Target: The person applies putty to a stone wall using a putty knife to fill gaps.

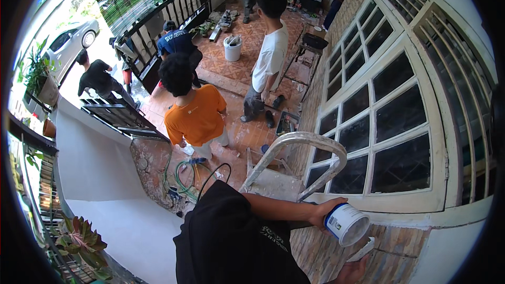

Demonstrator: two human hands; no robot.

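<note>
My left arm, in a black sleeve, reaches to the right. My left hand (320,214) is closed round a white plastic tub (343,226) with a blue rim. The tub is tilted, and I cannot make out its contents. Below it, at the lower edge, my right hand (352,272) grips a putty knife (362,250), its blade coated with white; the handle is hidden in the fingers. Both hands are in front of the stone-patterned wall (392,244) beneath the white-framed window (386,126). The putty knife is below the tub, apart from it.
A stepladder (294,139) with a rounded top rail stands close to my left arm. Several people are below, including one in an orange shirt (195,115) and one in white (271,52). A green hose (182,179), a bucket (232,50) and a tool tray (288,124) lie about the tiled floor.
</note>
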